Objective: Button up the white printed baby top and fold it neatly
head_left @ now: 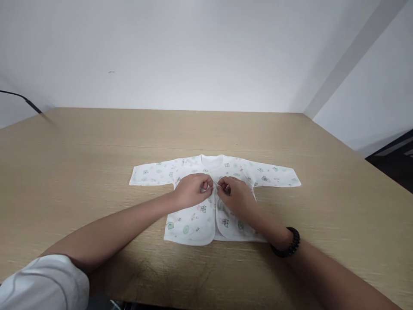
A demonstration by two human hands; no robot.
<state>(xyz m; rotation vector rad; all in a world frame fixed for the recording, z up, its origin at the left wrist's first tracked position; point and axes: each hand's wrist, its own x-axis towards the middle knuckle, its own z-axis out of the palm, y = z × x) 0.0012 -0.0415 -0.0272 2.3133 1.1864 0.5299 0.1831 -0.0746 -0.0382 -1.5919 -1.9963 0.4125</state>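
- White printed jacket (193, 217), one: small, long-sleeved, pale bear-like and round motifs. Lies flat at mid-bench, neckline (212, 162) away from me, both sleeves stretched out sideways.
- Front panels, two: their edges close together at the chest, parting toward the hem, where the rounded corners leave a strip of the back panel bare.
- Left hand (194, 190), one: grip drawn to a fine pinch, thumb against forefinger, at the chest edge of the front.
- Right hand (237, 196), one: matching pinch just across from it, fingertips almost meeting the left's. Both seem to have hold of the jacket; whether by panel edge or thin tie, I cannot tell from my feed.
- Black bracelet (294, 243), one: on the right wrist, clear of the fingers.
- Bench (80, 181), one: wood-toned, carrying the jacket.
- Black cable (32, 105), one: far left, well apart from the cloth.
- Handling note: I would judge small fingertip movements best here, both pinches level, pull light and even, so the chest does not pucker. Forearms should ride high over the panels; dragging could skew the hem.
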